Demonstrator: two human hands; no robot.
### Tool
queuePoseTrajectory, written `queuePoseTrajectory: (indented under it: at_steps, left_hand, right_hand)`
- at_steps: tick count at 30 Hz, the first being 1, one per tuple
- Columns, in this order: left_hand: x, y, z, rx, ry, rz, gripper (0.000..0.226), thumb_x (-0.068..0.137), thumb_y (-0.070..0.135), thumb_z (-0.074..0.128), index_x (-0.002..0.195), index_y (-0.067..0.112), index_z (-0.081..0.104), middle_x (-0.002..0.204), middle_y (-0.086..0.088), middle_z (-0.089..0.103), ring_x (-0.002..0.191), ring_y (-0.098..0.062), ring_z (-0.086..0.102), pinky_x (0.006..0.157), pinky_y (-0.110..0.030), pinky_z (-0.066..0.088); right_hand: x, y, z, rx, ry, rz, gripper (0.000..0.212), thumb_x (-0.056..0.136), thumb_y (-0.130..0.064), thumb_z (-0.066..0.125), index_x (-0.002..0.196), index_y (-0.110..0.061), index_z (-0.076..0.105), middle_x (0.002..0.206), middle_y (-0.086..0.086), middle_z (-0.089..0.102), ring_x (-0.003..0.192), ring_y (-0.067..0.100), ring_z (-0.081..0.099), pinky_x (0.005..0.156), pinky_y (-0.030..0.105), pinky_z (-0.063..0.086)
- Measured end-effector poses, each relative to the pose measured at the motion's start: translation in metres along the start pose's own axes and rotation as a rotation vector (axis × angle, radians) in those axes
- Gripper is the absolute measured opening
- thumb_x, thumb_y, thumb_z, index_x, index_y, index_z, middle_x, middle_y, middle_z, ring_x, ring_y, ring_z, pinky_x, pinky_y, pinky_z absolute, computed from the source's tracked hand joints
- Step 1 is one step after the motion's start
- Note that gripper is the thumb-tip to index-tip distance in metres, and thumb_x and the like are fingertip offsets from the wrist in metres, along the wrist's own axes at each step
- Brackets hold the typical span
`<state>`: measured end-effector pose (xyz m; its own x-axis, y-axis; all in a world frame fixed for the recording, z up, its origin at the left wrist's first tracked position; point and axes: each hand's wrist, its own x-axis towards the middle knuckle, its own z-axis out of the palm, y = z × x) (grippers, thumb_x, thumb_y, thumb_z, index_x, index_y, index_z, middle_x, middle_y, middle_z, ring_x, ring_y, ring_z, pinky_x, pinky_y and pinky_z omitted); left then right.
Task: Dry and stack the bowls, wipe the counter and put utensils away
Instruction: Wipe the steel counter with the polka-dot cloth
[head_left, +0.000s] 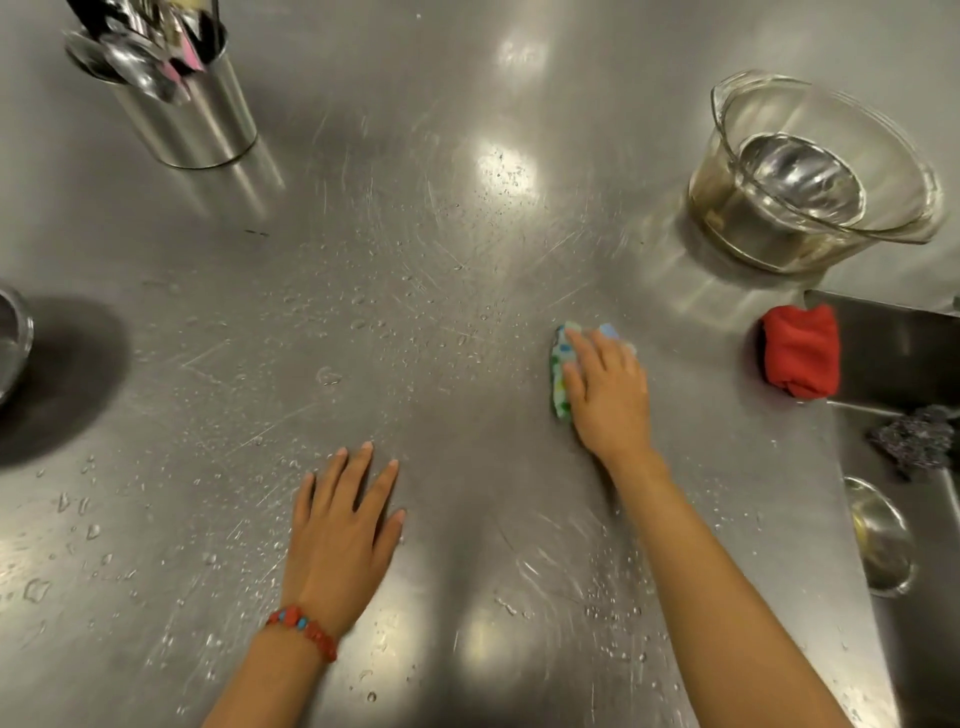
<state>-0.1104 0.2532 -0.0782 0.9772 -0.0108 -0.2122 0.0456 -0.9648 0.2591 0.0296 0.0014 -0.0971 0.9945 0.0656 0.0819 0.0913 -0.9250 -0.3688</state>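
red cloth (802, 351) on sink edge, dark scourer (914, 439), beaded bracelet (304, 630)

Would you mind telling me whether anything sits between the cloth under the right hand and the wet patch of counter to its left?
Nothing visible does. The right hand presses the cloth on bare counter; only water droplets lie that way.

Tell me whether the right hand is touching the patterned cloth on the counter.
Touching. The head view shows the right hand lying flat on the patterned cloth, fingers spread across it, pressing it onto the counter.
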Motion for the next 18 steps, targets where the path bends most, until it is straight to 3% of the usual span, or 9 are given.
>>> queuePoseTrajectory:
  at_steps: [4,7,11,13,18]
  left_hand:
    - [0.001,-0.001,0.003,0.012,-0.037,-0.020,0.073,0.095,0.048,0.004,0.117,0.009,0.061,0.124,-0.019,0.059,0.114,-0.040,0.054,0.091,-0.057,0.042]
    - [0.001,-0.001,0.003,0.019,-0.053,-0.037,0.072,0.095,0.048,0.005,0.117,0.010,0.062,0.124,-0.018,0.059,0.114,-0.040,0.054,0.092,-0.057,0.041]
    - [0.002,0.002,0.000,0.006,-0.096,-0.069,0.071,0.095,0.047,0.004,0.117,0.011,0.061,0.124,-0.016,0.060,0.115,-0.038,0.054,0.094,-0.057,0.039]
    - [0.003,0.002,0.000,0.005,-0.111,-0.078,0.070,0.095,0.047,0.004,0.118,0.012,0.061,0.126,-0.015,0.059,0.117,-0.037,0.053,0.096,-0.056,0.038]
    - [0.004,0.001,0.001,0.016,-0.130,-0.090,0.070,0.095,0.047,0.004,0.118,0.013,0.061,0.125,-0.015,0.059,0.116,-0.037,0.054,0.095,-0.055,0.038]
  right_hand:
    - [0.083,0.010,-0.001,-0.028,0.049,0.168,0.043,0.098,-0.027,0.033,0.140,-0.019,0.035,0.144,0.009,0.038,0.134,0.029,0.028,0.114,0.041,0.016]
    - [0.086,0.000,0.006,-0.041,0.032,0.191,0.045,0.098,-0.028,0.032,0.142,-0.020,0.032,0.147,0.009,0.033,0.136,0.031,0.025,0.115,0.042,0.012]
    - [0.010,-0.035,0.019,-0.009,-0.047,-0.131,0.044,0.096,-0.031,0.033,0.137,-0.018,0.041,0.142,0.009,0.042,0.133,0.032,0.032,0.114,0.047,0.020]
    - [-0.018,-0.045,0.022,0.008,-0.080,-0.227,0.044,0.095,-0.036,0.030,0.134,-0.021,0.046,0.138,0.004,0.047,0.130,0.029,0.037,0.110,0.043,0.025]
    - [0.045,-0.028,0.019,0.011,-0.085,-0.250,0.040,0.098,-0.030,0.036,0.136,-0.021,0.043,0.141,0.005,0.044,0.132,0.027,0.035,0.112,0.038,0.016]
